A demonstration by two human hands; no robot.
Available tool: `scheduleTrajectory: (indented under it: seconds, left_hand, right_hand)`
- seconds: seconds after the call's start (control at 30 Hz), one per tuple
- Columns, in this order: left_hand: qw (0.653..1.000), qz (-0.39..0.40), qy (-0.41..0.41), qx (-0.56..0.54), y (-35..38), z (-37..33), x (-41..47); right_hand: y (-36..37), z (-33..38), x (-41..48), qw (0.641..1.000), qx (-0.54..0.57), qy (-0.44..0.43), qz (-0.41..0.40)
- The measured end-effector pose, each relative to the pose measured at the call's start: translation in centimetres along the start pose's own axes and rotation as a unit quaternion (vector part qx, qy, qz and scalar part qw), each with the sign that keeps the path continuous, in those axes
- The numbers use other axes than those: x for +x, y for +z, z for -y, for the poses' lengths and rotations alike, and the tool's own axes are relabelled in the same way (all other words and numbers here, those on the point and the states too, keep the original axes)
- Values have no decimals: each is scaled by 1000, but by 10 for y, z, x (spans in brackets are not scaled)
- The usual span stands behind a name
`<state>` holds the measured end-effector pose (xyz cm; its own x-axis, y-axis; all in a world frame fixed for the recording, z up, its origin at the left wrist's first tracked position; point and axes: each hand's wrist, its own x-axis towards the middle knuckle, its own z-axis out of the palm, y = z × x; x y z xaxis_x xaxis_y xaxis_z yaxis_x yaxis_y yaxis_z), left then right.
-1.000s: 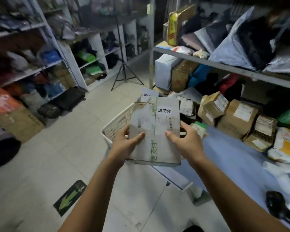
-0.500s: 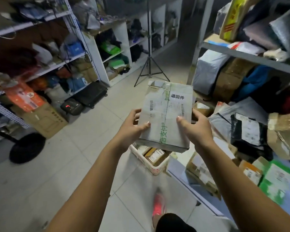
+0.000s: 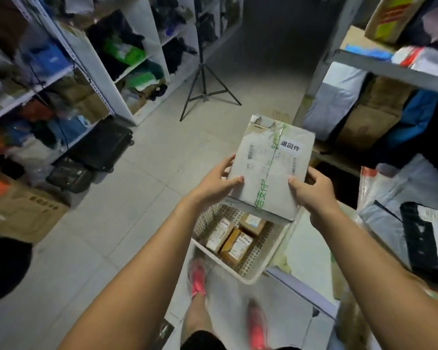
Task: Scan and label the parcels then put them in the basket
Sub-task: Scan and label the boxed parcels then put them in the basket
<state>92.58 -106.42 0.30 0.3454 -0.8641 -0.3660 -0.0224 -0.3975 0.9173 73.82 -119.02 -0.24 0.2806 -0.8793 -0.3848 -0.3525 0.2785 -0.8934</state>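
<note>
Parcel (image 3: 269, 170) gripped between both hands, left hand (image 3: 213, 184), right hand (image 3: 314, 192), above basket (image 3: 250, 275)

Your parcel (image 3: 268, 170) lies between your left hand (image 3: 213, 184) and right hand (image 3: 315, 194), above the basket (image 3: 259, 253) (small boxes (image 3: 238, 245) inside). The tripod (image 3: 204, 92) stands beyond.

Hands: two, the left hand (image 3: 214, 183) and the right hand (image 3: 314, 195). Large box (image 3: 268, 173) gripped between them: one, bearing one white sticker (image 3: 290, 147) and two barcode strips (image 3: 250, 152). Basket (image 3: 259, 256): one. Small boxes (image 3: 220, 233) visible inside it: three. Tripod (image 3: 205, 79): one. Pink shoes (image 3: 197, 279): two. Black suitcase (image 3: 101, 145): one. Black bag (image 3: 70, 175) beside it: one. Goods on the shelves (image 3: 94, 59): too blurred and crowded to count
</note>
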Motion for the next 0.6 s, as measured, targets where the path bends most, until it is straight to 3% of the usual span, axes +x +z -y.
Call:
scheduleTrajectory:
  seconds: [0.13,0.3,0.6]
  left_hand:
    - [998,62,-16,21,-38,41,59]
    - [986,91,-57,124,-69,114,125]
    - [965,101,-83,226,-50,274,243]
  right_hand:
    - [52,-25,38,998,-14,42,-33]
    - [117,-88,82,991,-30,116,-50]
    - [192,-251,199,970,-18,238,-32]
